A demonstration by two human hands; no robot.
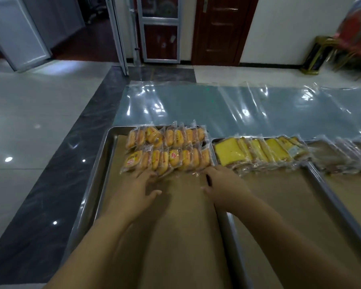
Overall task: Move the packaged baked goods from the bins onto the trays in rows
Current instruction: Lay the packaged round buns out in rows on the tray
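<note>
Head view looks down along both forearms onto a steel tray (96,163) lined with brown paper (175,215). The left hand (141,184) lies flat and spread, holding nothing, fingertips touching the near edge of the closer row of bun packets (169,159). The right hand (221,182) is loosely open too, fingertips at the same row's right end, gripping nothing that shows. With both sets of fingers against the wrappers, this looks like squaring up the row, so the overlapping packets lean evenly and sit tight against the second row (167,136) just beyond it.

Packets stand shingled on edge, probably to fit more per row. Paper toward the wrists is bare, so I judge several rows remain to be laid. No bins are in view.

Right of the right hand, touching the first tray, a second tray (321,180) holds yellow cake slices (256,153) in clear wrap, stacked the same way. Further right lies a blurred row of brownish packets (342,155).

Beyond the fingertips a clear plastic sheet (238,107) covers the ground. Left of the left hand a dark stone strip (50,195) borders glossy pale tiles (29,122). Far ahead stand a brown wooden door (221,28), a glazed metal-framed door (158,28) and a gold-framed chair (342,55)
</note>
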